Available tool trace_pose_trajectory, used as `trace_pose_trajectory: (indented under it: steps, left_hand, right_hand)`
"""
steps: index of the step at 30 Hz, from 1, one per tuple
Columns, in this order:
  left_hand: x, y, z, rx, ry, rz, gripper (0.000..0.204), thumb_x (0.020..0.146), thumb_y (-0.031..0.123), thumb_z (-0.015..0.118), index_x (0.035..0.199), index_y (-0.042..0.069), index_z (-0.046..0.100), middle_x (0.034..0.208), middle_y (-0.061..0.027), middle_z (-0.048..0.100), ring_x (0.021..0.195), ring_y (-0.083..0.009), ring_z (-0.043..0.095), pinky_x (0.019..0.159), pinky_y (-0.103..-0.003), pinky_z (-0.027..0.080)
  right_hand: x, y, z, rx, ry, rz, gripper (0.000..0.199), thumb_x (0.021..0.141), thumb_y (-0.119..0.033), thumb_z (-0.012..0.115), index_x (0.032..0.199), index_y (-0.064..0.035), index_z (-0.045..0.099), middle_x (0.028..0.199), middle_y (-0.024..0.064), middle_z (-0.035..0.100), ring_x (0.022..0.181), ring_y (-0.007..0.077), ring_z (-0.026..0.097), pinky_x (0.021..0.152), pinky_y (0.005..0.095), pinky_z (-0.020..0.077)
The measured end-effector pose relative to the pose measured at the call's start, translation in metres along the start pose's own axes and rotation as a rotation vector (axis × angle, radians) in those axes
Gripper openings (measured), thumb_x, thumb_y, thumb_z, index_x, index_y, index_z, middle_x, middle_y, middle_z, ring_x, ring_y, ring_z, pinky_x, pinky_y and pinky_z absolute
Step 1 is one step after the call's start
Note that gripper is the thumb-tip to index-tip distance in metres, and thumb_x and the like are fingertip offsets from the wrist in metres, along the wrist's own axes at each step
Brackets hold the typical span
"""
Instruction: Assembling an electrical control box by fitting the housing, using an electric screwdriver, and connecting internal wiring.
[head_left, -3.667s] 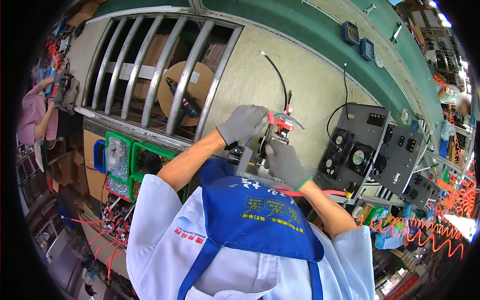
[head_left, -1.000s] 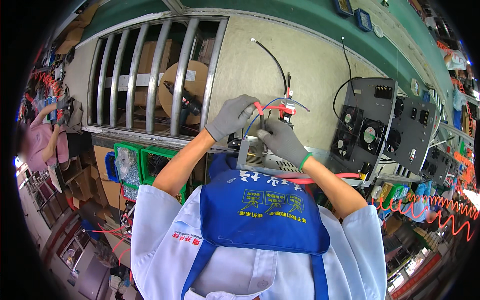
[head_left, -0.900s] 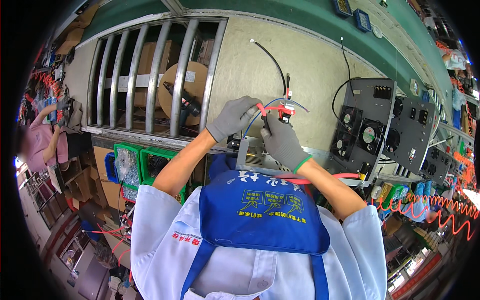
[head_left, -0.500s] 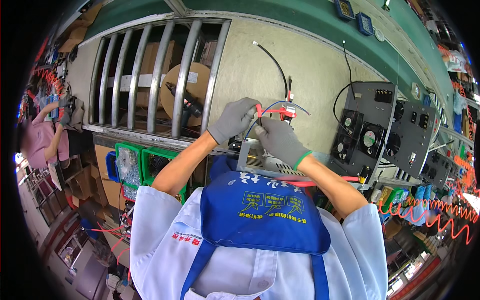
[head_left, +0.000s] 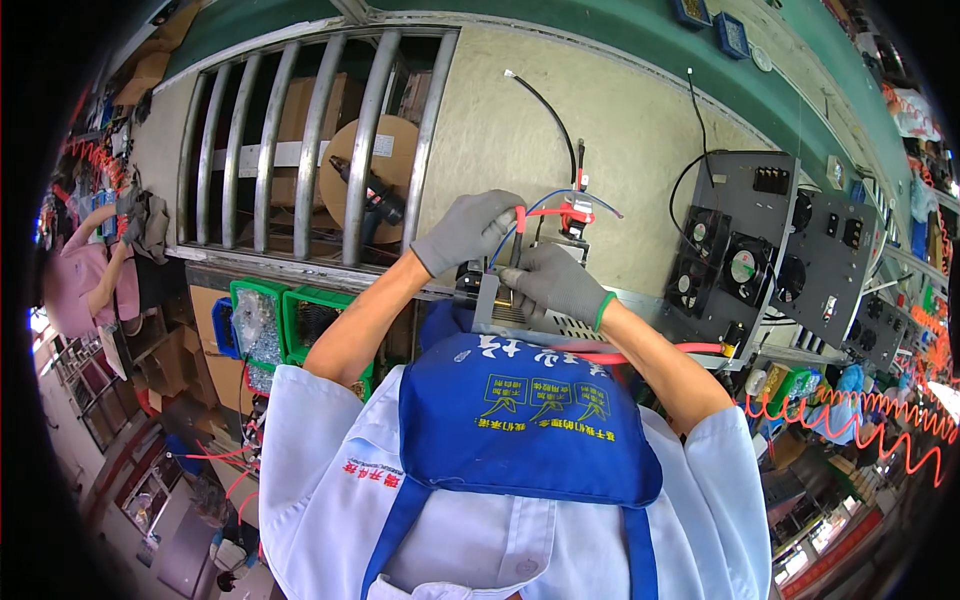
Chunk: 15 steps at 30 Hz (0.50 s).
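My left hand (head_left: 468, 232), in a grey knit glove, is closed with its fingertips at the red-sleeved top of a short black cable (head_left: 517, 245). My right hand (head_left: 560, 285), gloved alike with a green cuff, pinches lower down on the same cable, just above a grey metal housing (head_left: 487, 300) with slots near my body. Behind the hands is a red part with a metal body (head_left: 576, 212), from which a red wire runs toward my left fingertips. A thin blue wire (head_left: 560, 193) arches over it. The cable's lower end is hidden by my right fingers.
Metal rollers (head_left: 312, 150) are set into the bench at left. Dark grey panels with fans (head_left: 738, 250) stand at right. A black cable (head_left: 545, 105) lies on the board behind. Green bins (head_left: 305, 330) hang at the near left edge. A co-worker (head_left: 90, 275) is at far left.
My right hand has moved down along the black cable toward the housing, so more of the cable shows between my hands. My left hand stays almost in place at the red sleeve.
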<state>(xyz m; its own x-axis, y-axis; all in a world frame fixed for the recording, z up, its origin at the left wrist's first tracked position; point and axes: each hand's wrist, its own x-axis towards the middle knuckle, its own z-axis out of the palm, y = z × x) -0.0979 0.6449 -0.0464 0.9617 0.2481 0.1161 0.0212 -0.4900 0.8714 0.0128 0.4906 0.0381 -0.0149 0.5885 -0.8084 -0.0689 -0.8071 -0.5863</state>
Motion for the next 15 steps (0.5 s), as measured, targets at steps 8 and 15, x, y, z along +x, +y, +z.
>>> trace_pose_trajectory:
  steps: [8,15]
  left_hand:
    - [-0.005,0.001,-0.001,0.004,0.024,-0.091,0.034,0.102,0.031,0.046,0.107,0.003,0.064,0.094,-0.0159,0.066,0.078,-0.0298,0.067,0.071,-0.036,0.053]
    - [-0.018,-0.013,0.008,-0.109,0.038,-0.221,0.043,0.102,0.040,0.046,0.114,0.003,0.064,0.104,-0.0132,0.066,0.089,-0.0225,0.068,0.077,-0.033,0.054]
  right_hand:
    - [0.000,0.000,0.012,0.005,0.032,-0.085,0.031,0.094,-0.027,0.062,0.087,0.0019,0.068,0.066,0.0082,0.066,0.050,0.0146,0.062,0.047,0.0281,0.0487]
    - [0.000,-0.003,0.023,0.127,0.083,-0.045,0.033,0.096,-0.027,0.059,0.088,0.0034,0.069,0.067,0.0070,0.065,0.052,0.0128,0.059,0.046,0.0281,0.0465]
